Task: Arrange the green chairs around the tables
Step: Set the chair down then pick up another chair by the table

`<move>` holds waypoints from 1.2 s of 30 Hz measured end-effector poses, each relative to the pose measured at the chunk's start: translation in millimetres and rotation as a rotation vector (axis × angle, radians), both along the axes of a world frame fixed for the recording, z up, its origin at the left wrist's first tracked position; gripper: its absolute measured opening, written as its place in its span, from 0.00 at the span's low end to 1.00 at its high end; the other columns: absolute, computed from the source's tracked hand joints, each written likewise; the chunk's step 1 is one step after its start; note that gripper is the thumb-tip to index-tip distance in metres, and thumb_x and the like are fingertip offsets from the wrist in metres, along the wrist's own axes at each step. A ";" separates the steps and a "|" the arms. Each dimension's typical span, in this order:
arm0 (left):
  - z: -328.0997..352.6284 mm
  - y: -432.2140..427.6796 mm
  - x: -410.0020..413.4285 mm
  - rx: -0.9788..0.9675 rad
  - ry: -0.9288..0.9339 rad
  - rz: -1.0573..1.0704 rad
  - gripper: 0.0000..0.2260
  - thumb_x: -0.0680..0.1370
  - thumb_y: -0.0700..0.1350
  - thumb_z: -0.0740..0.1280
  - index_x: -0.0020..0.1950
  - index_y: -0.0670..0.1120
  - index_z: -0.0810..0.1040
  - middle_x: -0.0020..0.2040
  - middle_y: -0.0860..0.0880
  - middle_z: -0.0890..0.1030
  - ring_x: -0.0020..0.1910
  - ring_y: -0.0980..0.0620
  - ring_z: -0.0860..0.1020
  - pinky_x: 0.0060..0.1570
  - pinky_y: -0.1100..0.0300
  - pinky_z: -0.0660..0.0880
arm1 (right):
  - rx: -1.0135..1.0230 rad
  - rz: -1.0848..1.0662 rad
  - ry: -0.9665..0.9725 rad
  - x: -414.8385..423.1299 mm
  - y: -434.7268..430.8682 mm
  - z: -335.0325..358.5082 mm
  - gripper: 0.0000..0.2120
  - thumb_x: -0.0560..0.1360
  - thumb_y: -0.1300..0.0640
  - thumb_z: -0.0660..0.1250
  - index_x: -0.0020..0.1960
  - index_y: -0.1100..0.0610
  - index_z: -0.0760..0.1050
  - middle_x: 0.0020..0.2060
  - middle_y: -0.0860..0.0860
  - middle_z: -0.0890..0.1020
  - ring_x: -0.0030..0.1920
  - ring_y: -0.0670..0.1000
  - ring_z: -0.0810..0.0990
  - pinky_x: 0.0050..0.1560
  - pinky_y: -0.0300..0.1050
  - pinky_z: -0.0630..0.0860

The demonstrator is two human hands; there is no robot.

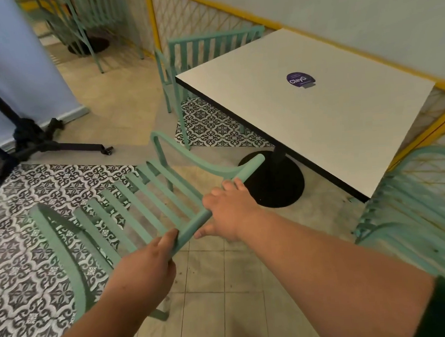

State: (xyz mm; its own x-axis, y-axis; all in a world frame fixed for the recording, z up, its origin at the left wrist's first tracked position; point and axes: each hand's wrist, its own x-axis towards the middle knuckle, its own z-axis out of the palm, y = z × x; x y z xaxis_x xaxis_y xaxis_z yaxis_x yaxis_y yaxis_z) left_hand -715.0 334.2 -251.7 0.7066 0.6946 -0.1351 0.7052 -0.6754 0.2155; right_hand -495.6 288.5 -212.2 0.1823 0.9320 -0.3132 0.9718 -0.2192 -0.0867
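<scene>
Both hands, left (146,261) and right (228,211), grip the top rail of a chair (129,200) at 7 o'clock from the tabletop (343,124); a careless push could strike its edge.

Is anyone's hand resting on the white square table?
No, both the left hand and right hand grip the green slatted chair's top rail; the white square table is untouched.

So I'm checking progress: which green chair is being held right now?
The nearest chair, both hands gripping its top rail; the others stand untouched.
</scene>
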 end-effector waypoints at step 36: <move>18.2 29.8 51.4 0.054 0.136 0.041 0.31 0.72 0.71 0.56 0.71 0.58 0.67 0.65 0.56 0.77 0.63 0.49 0.76 0.60 0.47 0.74 | -0.236 -0.046 0.030 47.5 25.9 3.8 0.57 0.60 0.14 0.42 0.77 0.47 0.67 0.70 0.55 0.73 0.71 0.61 0.65 0.67 0.62 0.66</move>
State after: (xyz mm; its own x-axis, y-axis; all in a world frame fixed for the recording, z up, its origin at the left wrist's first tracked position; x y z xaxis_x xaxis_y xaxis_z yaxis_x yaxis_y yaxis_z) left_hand -663.6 363.9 -233.5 0.6550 0.7316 -0.1890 0.7529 -0.6533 0.0803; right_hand -448.1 314.4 -208.3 0.2107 0.8232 -0.5272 0.9580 -0.2812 -0.0561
